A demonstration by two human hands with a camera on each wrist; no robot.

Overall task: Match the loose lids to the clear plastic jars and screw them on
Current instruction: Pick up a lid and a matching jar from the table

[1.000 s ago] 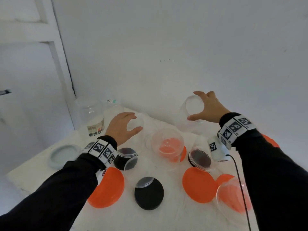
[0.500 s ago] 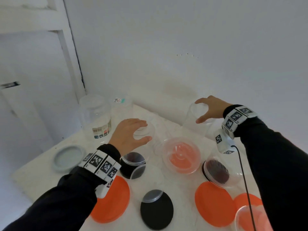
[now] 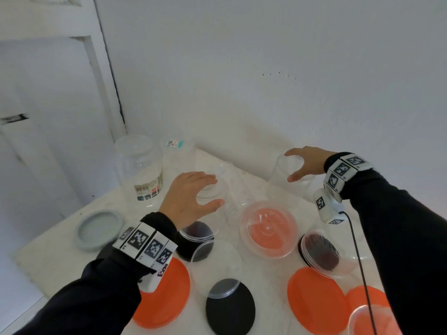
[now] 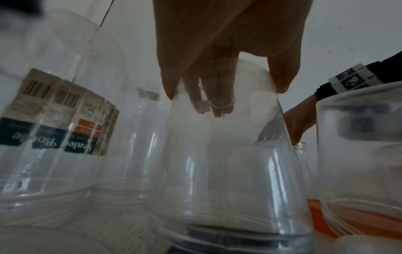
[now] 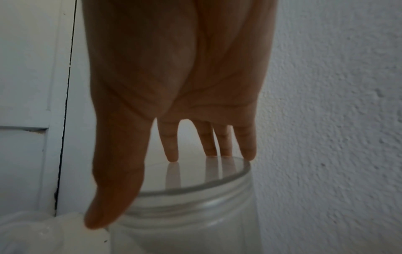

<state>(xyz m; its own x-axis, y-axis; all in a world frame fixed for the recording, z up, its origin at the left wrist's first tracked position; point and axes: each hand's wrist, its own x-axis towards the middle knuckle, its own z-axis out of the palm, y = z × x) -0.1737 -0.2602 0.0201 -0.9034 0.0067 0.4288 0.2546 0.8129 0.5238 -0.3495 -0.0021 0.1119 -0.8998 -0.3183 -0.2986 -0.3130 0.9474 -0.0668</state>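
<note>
Two tall clear jars stand at the back of the white table. My left hand reaches down over the nearer jar. In the left wrist view that hand grips the jar's top end, fingers and thumb curled round it. My right hand spans the top of the other jar by the wall. In the right wrist view, its fingertips touch the jar's flat top and the thumb runs down the near side. Loose orange lids and a black lid lie in front.
A big labelled clear jar and another jar with a sticker stand at the back left. A grey lid lies left. Wide clear tubs sit over an orange lid and black lids. The wall is close behind.
Both hands stay on the same two jars. My left hand's fingers have curled closer round its jar's top. The head view has moved nearer and a little to the left.
</note>
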